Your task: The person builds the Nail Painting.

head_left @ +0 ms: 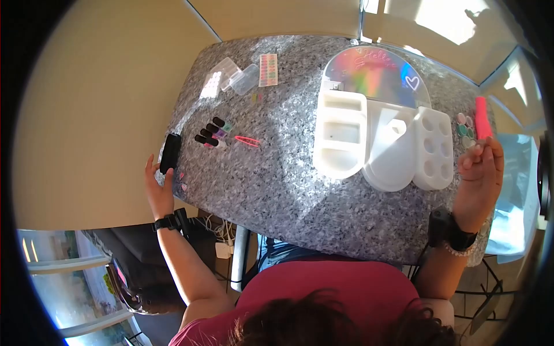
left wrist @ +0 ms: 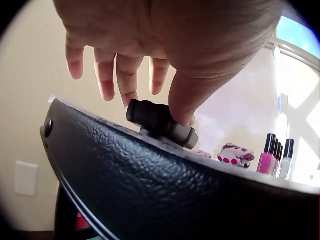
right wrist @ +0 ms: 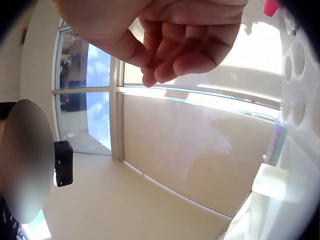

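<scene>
At the table's left edge, my left hand (head_left: pixel 160 193) has its thumb and a finger at the end of a black oblong object (head_left: pixel 169 153). In the left wrist view the thumb presses one side of this black object (left wrist: pixel 162 123) and a fingertip reaches behind it, while the other fingers hang down. My right hand (head_left: pixel 481 173) is raised over the table's right side, fingers loosely curled toward the thumb. Nothing shows between those fingers in the right wrist view. Close to it are a white tray with round wells (head_left: pixel 434 149), small round pots (head_left: pixel 463 128) and a bright pink roll (head_left: pixel 482 117).
White compartment trays (head_left: pixel 340 164) stand beside a shiny rainbow lid (head_left: pixel 369 75) with a heart. Several nail polish bottles (head_left: pixel 210 135) lie near pink tweezers (head_left: pixel 247 140). Farther back are a clear plastic box (head_left: pixel 245 79) and a sticker sheet (head_left: pixel 268 70). A light-blue bag (head_left: pixel 511 196) hangs at the right.
</scene>
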